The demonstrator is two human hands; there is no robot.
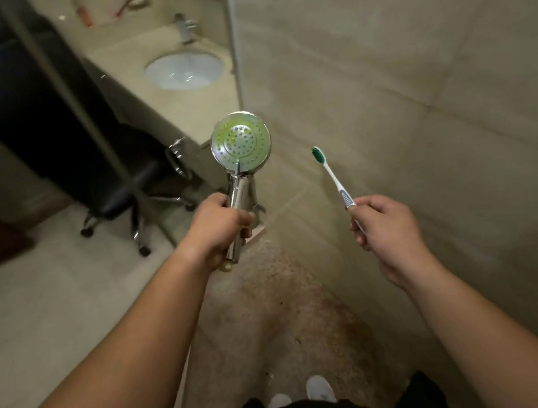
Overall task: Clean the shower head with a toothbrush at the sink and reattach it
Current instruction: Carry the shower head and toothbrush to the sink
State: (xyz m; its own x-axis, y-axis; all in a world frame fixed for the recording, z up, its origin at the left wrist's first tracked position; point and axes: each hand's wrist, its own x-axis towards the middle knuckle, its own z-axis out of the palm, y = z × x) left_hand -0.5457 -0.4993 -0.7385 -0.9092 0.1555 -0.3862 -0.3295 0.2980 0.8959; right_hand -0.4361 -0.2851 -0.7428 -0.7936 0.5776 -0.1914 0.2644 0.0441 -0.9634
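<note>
**Shower head and toothbrush held up, sink beyond**

A tiled wall (pixel 416 79) fills the right side. Far off, an oval sink (pixel 185 70) sits in the tabletop (pixel 199 110) under a tap (pixel 185 28). The left hand (pixel 217 230) grips the chrome handle of the shower head (pixel 241 142), nozzle face toward the camera. Well apart, the right hand (pixel 386 222) pinches the toothbrush (pixel 333 177), green bristles raised.

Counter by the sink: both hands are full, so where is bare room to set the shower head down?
The counter looks bare between basin and its near edge. Behind the faucet, bottles crowd the back ledge.
</note>
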